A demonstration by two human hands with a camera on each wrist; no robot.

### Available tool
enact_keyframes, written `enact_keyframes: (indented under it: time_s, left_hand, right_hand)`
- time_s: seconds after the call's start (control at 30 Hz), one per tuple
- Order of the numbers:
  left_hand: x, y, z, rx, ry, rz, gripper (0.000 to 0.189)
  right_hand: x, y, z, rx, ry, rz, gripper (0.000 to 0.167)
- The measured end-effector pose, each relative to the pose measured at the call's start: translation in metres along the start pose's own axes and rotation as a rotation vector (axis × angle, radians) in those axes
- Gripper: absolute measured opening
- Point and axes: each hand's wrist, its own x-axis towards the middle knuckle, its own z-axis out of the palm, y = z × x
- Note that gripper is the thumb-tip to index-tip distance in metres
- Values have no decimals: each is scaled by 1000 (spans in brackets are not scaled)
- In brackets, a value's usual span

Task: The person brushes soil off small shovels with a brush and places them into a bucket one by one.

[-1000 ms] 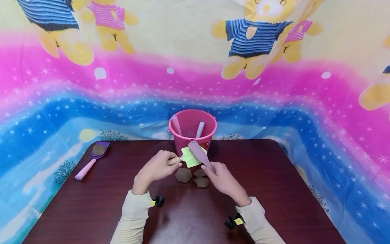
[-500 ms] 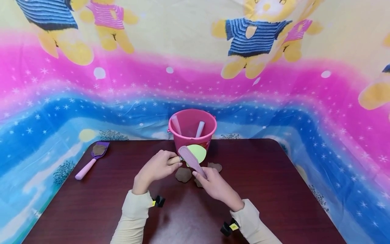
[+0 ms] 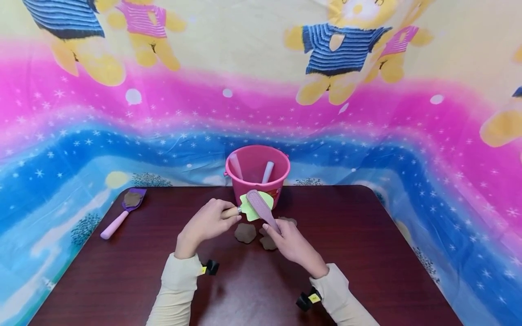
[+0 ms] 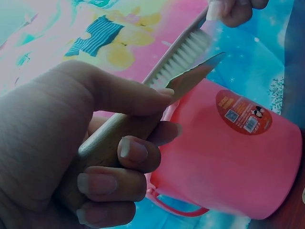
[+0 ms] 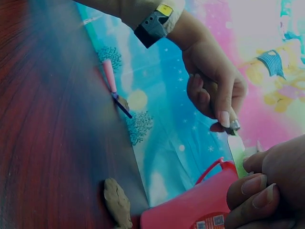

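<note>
My left hand point(image 3: 205, 224) grips the wooden handle point(image 4: 112, 138) of a small garden shovel, whose light green blade point(image 3: 249, 213) points right. In my right hand point(image 3: 297, 245) is a mauve brush point(image 3: 259, 203), held by its handle and slanting across the blade. The left wrist view shows its white bristles point(image 4: 183, 56) facing the shovel blade point(image 4: 194, 75), right beside it. Both tools are raised in front of a pink bucket point(image 3: 241, 192). Below them on the table lie flat lumps of brown clay point(image 3: 245, 233), some partly hidden by the right hand.
Two handles, one pink point(image 3: 235, 166) and one pale lilac point(image 3: 268, 172), stick up inside the bucket. At the table's far left lies a purple shovel point(image 3: 131, 206) with a pink handle and a brown lump on it. A printed cloth point(image 3: 183, 131) hangs behind the dark red table point(image 3: 346, 226).
The brush has swept down and left over the green blade, then back up partway. The right hand sits slightly further left than a second ago; the left hand has barely shifted.
</note>
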Motion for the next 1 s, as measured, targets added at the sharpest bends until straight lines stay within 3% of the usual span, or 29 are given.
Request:
enact_keyframes:
  time_s: [0.37, 1.0]
  left_hand:
    - [-5, -5, -6, -29, 14, 25, 51]
    - [-9, -7, -13, -52, 53, 41, 47]
  right_hand:
    - [2, 5, -7, 39, 8, 55, 38]
    - [5, 13, -20, 2, 76, 87, 36]
